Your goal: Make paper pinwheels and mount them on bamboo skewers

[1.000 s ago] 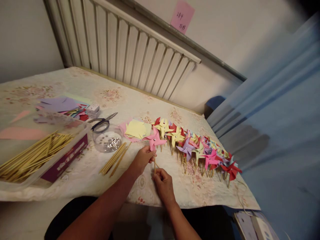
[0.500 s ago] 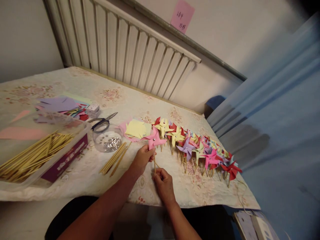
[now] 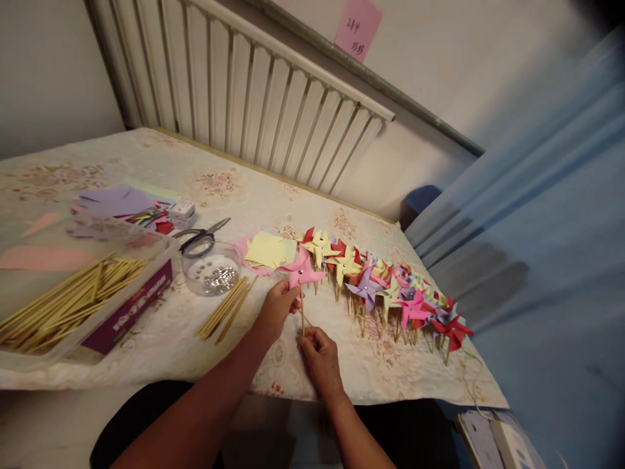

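Pink paper pinwheel has turned slightly, apparently free-spinning, above left grip and right grip, both pinching its wooden stick.

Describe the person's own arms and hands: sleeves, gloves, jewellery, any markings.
The left hand and right hand wear no gloves. Both forearms are bare as far as the picture shows, with no sleeve in view. No watch, bracelet or ring shows, though some fingers are partly hidden. No clear markings can be made out.
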A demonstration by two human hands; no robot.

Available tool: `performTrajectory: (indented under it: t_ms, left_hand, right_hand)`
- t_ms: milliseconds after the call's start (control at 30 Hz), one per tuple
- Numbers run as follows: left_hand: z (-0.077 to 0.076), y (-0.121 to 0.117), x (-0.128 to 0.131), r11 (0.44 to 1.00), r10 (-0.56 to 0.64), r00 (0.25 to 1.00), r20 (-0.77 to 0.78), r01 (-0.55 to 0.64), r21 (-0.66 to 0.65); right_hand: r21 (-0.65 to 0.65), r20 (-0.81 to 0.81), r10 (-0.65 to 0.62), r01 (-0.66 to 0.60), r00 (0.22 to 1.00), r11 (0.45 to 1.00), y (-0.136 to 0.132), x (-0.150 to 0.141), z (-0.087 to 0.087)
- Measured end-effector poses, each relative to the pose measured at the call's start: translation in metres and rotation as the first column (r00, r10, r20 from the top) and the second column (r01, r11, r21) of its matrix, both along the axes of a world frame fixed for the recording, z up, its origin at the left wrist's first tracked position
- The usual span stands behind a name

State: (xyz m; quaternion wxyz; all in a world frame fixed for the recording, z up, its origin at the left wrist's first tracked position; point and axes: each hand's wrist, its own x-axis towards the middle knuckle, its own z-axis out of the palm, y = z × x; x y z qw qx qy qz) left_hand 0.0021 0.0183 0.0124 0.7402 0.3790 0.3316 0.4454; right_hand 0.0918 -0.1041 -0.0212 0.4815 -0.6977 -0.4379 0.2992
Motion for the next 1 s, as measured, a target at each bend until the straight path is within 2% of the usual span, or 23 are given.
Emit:
performTrajectory:
  t_ms: [833,1000]
  left_hand:
    - [0.0043,-0.0024,-0.0035,0.992,-0.129,0.989,0.076,0.127,0.026]
    - [0.0047,-0.0033,-0.0024,0.994,-0.102,0.994,0.049,0.1,0.037]
  right_hand:
    - [0.023,0.016,-0.022,0.021,1.0,0.999,-0.0005,-0.0008,0.0003]
    - [0.022,0.043,-0.023,0.022,0.999,1.0,-0.0003,-0.0012,0.0]
